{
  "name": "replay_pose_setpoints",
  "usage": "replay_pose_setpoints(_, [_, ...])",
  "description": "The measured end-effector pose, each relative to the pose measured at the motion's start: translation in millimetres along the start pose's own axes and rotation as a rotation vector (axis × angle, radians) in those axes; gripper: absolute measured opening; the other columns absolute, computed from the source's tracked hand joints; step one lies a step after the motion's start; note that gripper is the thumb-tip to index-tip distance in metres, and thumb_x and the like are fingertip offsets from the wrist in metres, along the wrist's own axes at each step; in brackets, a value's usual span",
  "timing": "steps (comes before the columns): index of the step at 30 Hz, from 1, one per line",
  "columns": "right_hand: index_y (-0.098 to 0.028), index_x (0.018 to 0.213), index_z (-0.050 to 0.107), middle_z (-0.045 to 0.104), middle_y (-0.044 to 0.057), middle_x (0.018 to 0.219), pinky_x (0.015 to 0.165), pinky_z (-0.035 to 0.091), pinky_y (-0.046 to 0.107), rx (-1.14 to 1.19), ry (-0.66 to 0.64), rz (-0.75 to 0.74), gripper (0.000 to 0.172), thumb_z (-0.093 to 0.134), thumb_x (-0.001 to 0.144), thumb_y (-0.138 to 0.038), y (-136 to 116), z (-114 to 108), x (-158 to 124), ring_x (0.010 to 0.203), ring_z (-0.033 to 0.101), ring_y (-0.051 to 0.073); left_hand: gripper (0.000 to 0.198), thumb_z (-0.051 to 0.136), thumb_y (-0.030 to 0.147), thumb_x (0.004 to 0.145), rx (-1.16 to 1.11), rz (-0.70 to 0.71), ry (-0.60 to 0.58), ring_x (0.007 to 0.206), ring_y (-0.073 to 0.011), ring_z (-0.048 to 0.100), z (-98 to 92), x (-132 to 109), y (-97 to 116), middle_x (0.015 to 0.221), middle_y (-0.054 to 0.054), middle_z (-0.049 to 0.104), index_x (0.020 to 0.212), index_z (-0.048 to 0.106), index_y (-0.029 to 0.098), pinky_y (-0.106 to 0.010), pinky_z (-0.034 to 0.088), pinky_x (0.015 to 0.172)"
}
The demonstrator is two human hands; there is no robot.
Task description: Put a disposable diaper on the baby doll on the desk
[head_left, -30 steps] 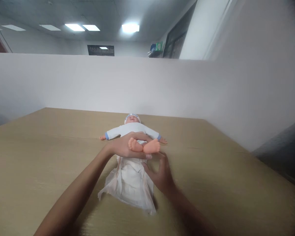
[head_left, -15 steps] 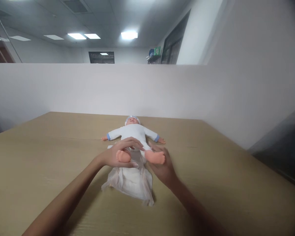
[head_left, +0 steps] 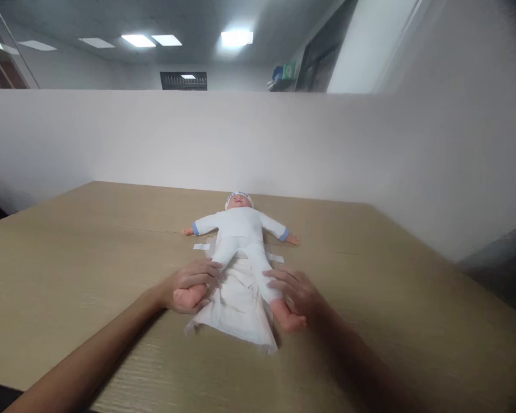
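A baby doll in a white outfit with blue cuffs and a printed cap lies on its back, arms spread and feet towards me. Under its hips and between its parted legs, an open white diaper is spread out. My left hand is wrapped round the doll's leg on the left, just above the bare foot. On the other side my right hand curls its fingers over the doll's right-hand leg above the ankle; its thumb is hidden. The diaper's side tabs stick out by the doll's hips.
A wooden table carries the doll. A white partition rises behind the far edge, and a pale wall stands along the right side. Ceiling lights and a dark window show beyond the partition.
The doll's legs have come down and spread apart, with my hands moving outward along with them. More of the diaper now shows between the legs. The camera view has tilted lower.
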State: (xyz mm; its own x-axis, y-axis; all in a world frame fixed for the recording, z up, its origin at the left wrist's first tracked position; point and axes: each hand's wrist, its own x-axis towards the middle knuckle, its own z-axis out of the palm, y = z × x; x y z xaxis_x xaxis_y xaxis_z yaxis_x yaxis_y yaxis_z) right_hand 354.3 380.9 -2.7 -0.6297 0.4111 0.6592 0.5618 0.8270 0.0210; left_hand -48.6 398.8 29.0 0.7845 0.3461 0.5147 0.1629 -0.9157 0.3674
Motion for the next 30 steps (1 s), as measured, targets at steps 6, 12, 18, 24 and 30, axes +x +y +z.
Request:
replay_pose_setpoints(6, [-0.025,0.116,0.064,0.079,0.003,0.138,0.103,0.055,0.039,-0.06,0.025,-0.065,0.042,0.048,0.091,0.004,-6,-6,7,0.124,0.071,0.023,0.056,0.067,0.044,0.1,0.03,0.042,-0.149,0.159,-0.0377,0.051,-2.9,-5,-7,0.15,-0.017,0.07,0.151,0.06,0.021,-0.058,0.043,0.132])
replay_pose_setpoints(12, [-0.025,0.121,0.064,0.077,0.006,0.141,0.105,0.054,0.042,-0.008,-0.03,-0.003,0.041,0.052,0.092,0.001,-12,-6,5,0.128,0.069,0.025,0.063,0.065,0.051,0.102,0.081,0.049,-0.245,0.161,-0.0386,0.048,-6.6,-4,-8,0.159,-0.016,0.066,0.157,0.055,0.022,-0.057,0.035,0.137])
replay_pose_setpoints(18, [-0.026,0.122,0.064,0.076,0.006,0.14,0.106,0.054,0.043,0.084,-0.074,0.051,0.038,0.051,0.095,-0.003,-15,-9,7,0.129,0.069,0.025,0.062,0.065,0.054,0.103,0.055,0.023,-0.222,0.161,-0.0383,0.047,-4.4,-4,-5,0.157,-0.015,0.067,0.156,0.056,0.023,-0.056,0.036,0.137])
replay_pose_setpoints(24, [-0.029,0.137,0.062,0.07,0.006,0.148,0.112,0.049,0.043,0.239,-0.18,0.088,0.039,0.046,0.106,-0.012,-6,-14,4,0.136,0.065,0.024,0.057,0.064,0.051,0.103,0.019,-0.008,-0.196,0.16,-0.038,0.049,-5.4,-3,-4,0.155,-0.014,0.068,0.154,0.059,0.025,-0.058,0.038,0.135])
replay_pose_setpoints(30, [-0.029,0.146,0.06,0.059,0.012,0.16,0.115,0.048,0.051,0.238,-0.309,0.216,0.047,0.048,0.112,-0.059,-30,-26,10,0.145,0.057,0.033,0.056,0.064,0.054,0.104,0.033,0.01,-0.169,0.157,-0.0373,0.053,-5.1,1,-1,0.151,-0.016,0.071,0.15,0.061,0.023,-0.057,0.04,0.134])
